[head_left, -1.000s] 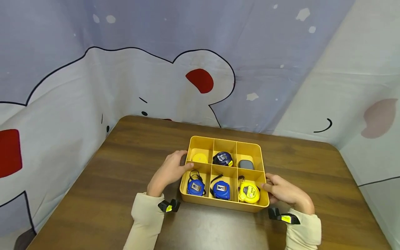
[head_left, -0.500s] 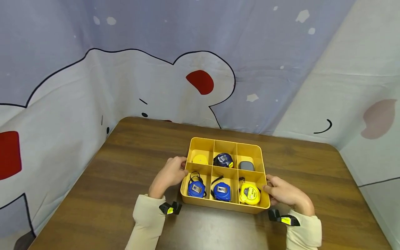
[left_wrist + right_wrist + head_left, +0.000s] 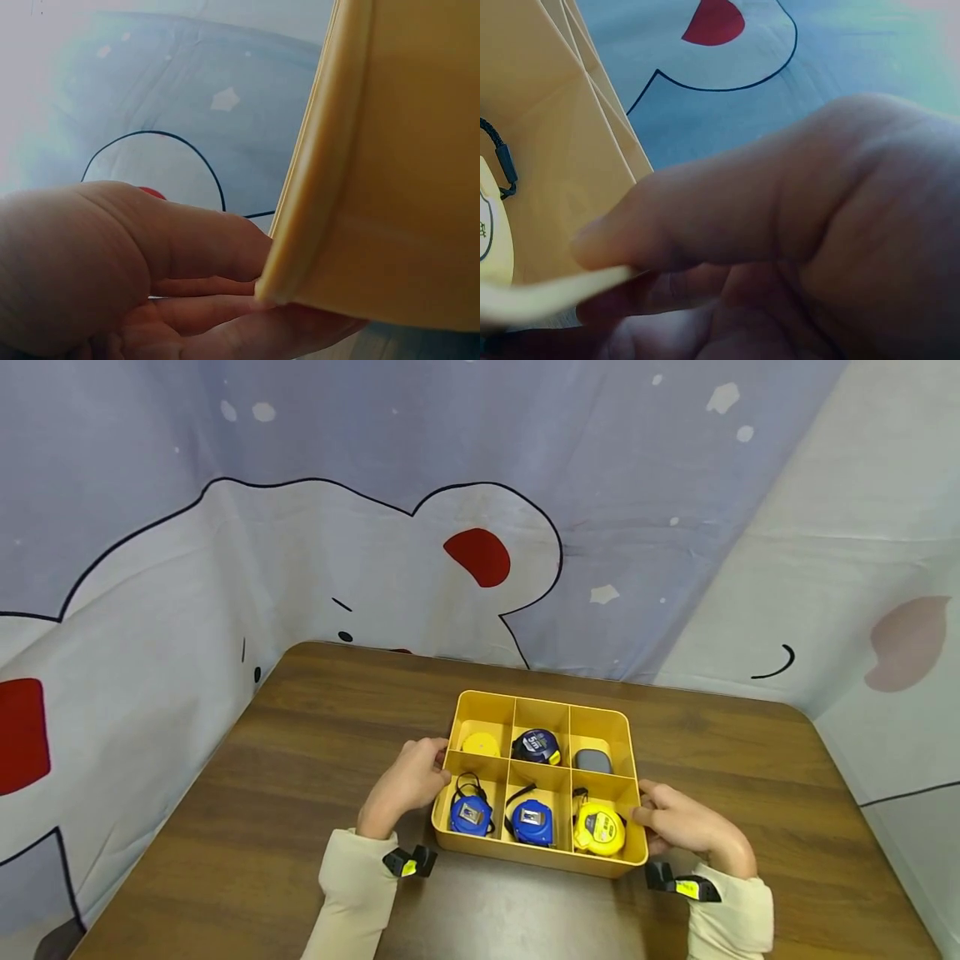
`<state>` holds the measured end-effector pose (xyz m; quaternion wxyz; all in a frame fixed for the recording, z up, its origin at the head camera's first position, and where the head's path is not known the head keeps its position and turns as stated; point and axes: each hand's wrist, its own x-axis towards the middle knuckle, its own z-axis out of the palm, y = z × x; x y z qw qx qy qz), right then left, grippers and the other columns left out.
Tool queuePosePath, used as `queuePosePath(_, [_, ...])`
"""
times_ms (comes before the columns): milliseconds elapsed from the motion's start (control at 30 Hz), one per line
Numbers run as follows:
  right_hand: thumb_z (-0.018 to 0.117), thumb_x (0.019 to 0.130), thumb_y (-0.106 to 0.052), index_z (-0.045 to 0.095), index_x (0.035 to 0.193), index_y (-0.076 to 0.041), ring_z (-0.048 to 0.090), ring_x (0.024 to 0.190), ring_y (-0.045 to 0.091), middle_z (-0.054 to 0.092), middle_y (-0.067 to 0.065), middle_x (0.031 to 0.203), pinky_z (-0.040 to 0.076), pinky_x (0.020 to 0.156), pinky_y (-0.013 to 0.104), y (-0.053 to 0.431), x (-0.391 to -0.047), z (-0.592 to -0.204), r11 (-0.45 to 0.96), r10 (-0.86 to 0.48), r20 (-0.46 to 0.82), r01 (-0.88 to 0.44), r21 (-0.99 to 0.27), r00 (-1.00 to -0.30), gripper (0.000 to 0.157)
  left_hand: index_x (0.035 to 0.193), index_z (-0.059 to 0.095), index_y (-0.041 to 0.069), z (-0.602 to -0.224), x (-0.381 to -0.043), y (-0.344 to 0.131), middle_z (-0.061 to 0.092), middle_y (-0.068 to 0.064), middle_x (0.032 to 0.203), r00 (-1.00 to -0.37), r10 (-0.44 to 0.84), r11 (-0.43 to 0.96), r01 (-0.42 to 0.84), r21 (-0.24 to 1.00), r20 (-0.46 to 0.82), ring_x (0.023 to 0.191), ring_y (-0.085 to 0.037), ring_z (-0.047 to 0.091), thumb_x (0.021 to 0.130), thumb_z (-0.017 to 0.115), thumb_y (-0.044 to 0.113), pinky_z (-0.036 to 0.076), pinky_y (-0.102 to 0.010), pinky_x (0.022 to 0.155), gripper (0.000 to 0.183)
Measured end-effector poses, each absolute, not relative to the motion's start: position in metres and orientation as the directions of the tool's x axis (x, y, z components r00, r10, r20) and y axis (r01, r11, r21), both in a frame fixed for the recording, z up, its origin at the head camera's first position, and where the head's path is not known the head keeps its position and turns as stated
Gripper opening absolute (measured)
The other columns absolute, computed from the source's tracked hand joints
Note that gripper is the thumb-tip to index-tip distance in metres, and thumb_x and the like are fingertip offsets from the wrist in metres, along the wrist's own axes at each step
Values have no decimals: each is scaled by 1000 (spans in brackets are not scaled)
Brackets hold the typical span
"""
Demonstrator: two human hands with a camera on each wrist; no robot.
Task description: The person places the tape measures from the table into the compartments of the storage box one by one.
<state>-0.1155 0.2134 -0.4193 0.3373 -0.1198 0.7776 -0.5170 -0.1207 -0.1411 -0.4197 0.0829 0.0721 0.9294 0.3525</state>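
A yellow six-compartment box (image 3: 525,856) sits between both hands. My left hand (image 3: 405,782) holds its left side; in the left wrist view the thumb meets the edge and the other fingers reach beneath. My right hand (image 3: 688,821) pinches the right wall, thumb at the rim and fingers outside. The front row holds two blue tape measures (image 3: 470,816) with black straps, plus a yellow tape measure (image 3: 600,829). Behind them lie a flat round yellow item (image 3: 481,744), a dark blue "5m" tape measure (image 3: 538,746) and a grey rounded item (image 3: 594,761).
The box stands near the middle of a brown wooden table (image 3: 300,735). A printed curtain (image 3: 637,527) rises along the table's back and both sides. Each wrist carries a black camera mount (image 3: 408,862).
My left thumb has drawn back from over the rim to the box's left edge. The right thumb has slid slightly outward. The box has barely moved within the view.
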Motion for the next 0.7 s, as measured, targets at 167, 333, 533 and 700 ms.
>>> queuePosePath(167, [40, 86, -8, 24, 116, 15, 56, 73, 36, 53, 25, 84, 46, 59, 41, 214, -116, -419, 415, -544, -399, 177, -892, -738, 41, 111, 51, 0, -418, -120, -139, 55, -8, 86, -975, 177, 748, 44, 662, -135, 70, -15, 49, 76, 54, 4, 44, -26, 58, 35])
queuePosePath(333, [40, 86, -9, 25, 116, 15, 56, 73, 35, 54, 24, 84, 46, 58, 40, 215, -116, -421, 413, -539, -405, 188, -891, -738, 41, 108, 51, -1, -417, -118, -137, 55, -8, 84, -975, 182, 756, 57, 652, -126, 65, -16, 49, 77, 53, 3, 43, -24, 54, 32])
queuePosePath(533, [40, 86, -8, 27, 117, 14, 56, 73, 34, 54, 23, 85, 46, 58, 40, 214, -116, -419, 433, -530, -411, 180, -883, -741, 40, 104, 53, 0, -416, -116, -135, 57, -10, 85, -979, 189, 771, 99, 630, -78, 61, -15, 49, 76, 51, 1, 41, -23, 51, 28])
queuePosePath(700, [39, 86, -8, 25, 118, 15, 56, 75, 35, 54, 23, 86, 46, 59, 41, 214, -116, -418, 436, -535, -411, 175, -883, -738, 41, 102, 53, -1, -415, -114, -134, 57, -11, 85, -979, 193, 775, 116, 621, -59, 61, -15, 49, 76, 51, 0, 41, -23, 52, 27])
